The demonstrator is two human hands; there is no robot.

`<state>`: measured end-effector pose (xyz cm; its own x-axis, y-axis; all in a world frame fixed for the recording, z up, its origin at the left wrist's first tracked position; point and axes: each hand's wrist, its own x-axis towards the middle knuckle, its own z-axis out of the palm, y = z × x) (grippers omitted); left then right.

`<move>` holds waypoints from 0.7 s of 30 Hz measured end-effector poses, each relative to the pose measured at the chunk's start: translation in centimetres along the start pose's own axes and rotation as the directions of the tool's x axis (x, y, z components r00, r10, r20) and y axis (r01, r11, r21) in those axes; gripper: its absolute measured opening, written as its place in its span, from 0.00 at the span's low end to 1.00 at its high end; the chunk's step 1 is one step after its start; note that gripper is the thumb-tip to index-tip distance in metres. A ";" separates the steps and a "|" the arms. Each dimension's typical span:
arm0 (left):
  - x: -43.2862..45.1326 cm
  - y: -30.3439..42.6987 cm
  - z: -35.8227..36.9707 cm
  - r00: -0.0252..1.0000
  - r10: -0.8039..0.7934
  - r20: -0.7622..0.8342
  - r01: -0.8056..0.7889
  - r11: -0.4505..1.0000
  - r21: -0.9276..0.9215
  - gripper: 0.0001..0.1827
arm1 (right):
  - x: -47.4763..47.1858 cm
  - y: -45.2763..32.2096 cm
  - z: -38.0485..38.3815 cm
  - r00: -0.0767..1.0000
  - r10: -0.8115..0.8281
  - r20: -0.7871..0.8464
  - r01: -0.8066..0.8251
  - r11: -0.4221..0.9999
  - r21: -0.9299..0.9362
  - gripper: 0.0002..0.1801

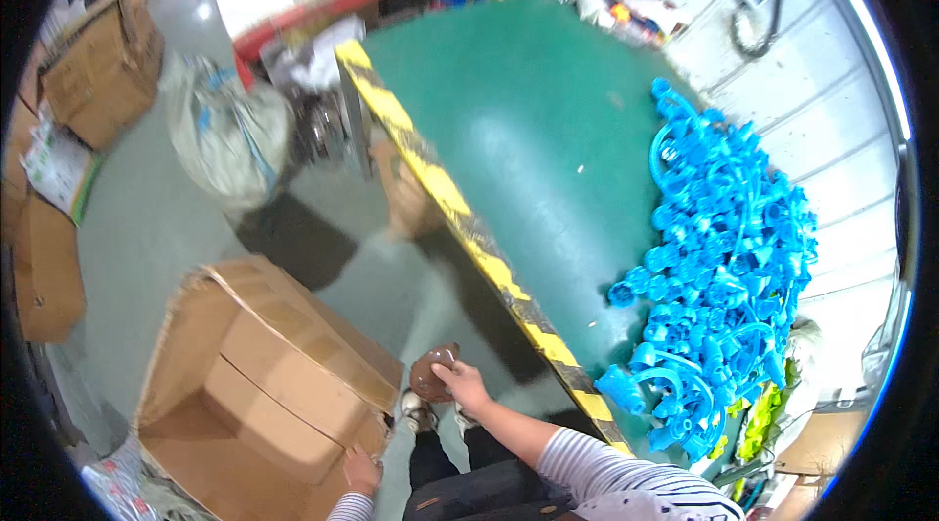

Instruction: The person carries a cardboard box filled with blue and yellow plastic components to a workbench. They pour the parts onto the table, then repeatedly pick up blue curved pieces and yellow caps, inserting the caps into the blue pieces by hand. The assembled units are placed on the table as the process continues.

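My right hand (463, 386) pinches a glossy brown rounded object (433, 374), its thumb lying across the near side. The image does not settle what this object is. Lower down, my left hand (363, 470) grips the side wall of a large open cardboard box (286, 392). The box is tilted so that its opening faces me, and its visible inside holds nothing. Strips of tape run along its upper outer side. To the right, a pile of blue plastic parts (722, 249) with curved tubes lies on a green-topped table (513, 117).
Yellow-and-black striped tape (455, 202) marks the table's near edge, beside my right arm. A pale woven sack (231, 132) and other cardboard boxes (103, 73) stand on the floor to the left. Yellow-green parts (759, 422) lie beyond the blue pile.
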<state>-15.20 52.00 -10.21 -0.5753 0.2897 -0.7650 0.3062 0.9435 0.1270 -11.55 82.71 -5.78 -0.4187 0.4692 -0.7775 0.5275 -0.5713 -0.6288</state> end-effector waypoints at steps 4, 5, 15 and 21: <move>-0.9 3.4 -6.7 0.886 0.391 -0.248 -0.463 0.735 -0.495 0.43 | -7.2 -7.9 -1.5 0.993 0.035 0.114 -0.065 0.961 0.269 0.20; -1.7 5.7 -9.1 0.890 0.423 -0.169 -0.364 0.436 -0.823 0.43 | -8.2 -8.7 -1.8 0.987 0.037 0.157 -0.080 0.958 0.277 0.20; -5.2 17.0 -15.8 0.916 0.387 -0.109 -0.234 0.293 -0.927 0.20 | -17.2 -8.0 -3.0 0.964 -0.261 -0.056 0.250 0.956 -0.154 0.27; -4.3 19.1 -20.9 0.963 0.220 -0.158 -0.162 0.000 -0.987 0.15 | -20.6 -6.6 -13.5 0.983 -0.138 0.122 0.118 0.980 0.163 0.21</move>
<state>-22.76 72.16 8.69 -0.6064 0.5119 -0.6085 -0.6552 0.1119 0.7471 3.61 85.94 14.49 -0.5748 0.4580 -0.6781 0.3471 -0.6139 -0.7089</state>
